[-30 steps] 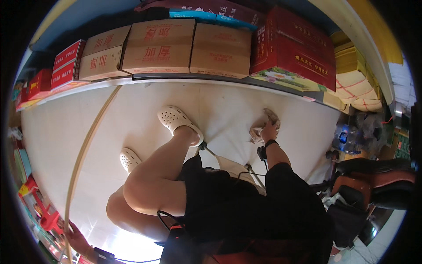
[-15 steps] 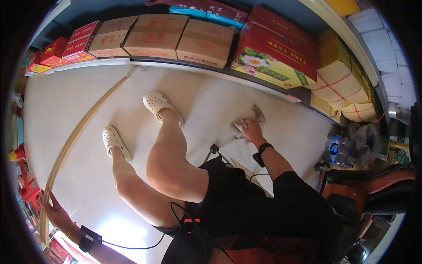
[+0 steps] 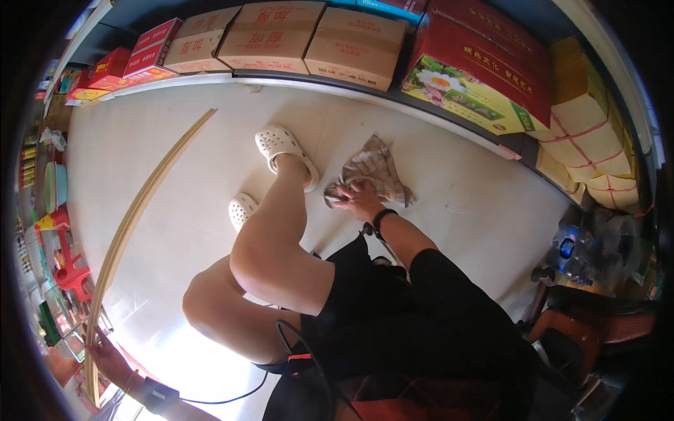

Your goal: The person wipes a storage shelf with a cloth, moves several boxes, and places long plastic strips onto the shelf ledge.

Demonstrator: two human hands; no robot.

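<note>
My right hand is closed on one edge of a brown-and-white checked cloth, which lies partly spread on the pale floor by the shelf. My left hand, at the lower left, has its fingers round the near end of a long, thin wooden strip. The strip reaches away across the floor toward the shelf, and whether it is one piece or two laid together I cannot tell. My legs are bent, and my cream clogs rest on the floor between the strip and the cloth.
A low shelf along the far side holds brown cartons, a large dark red box and yellow paper bundles tied with red string. Plastic bottles stand at the right near a dark chair. A red stool is at the left.
My right hand has moved left and nearer with the cloth, which has gone from crumpled to more spread out. One foot has drawn in under my leg. My left hand stays on the strip.
</note>
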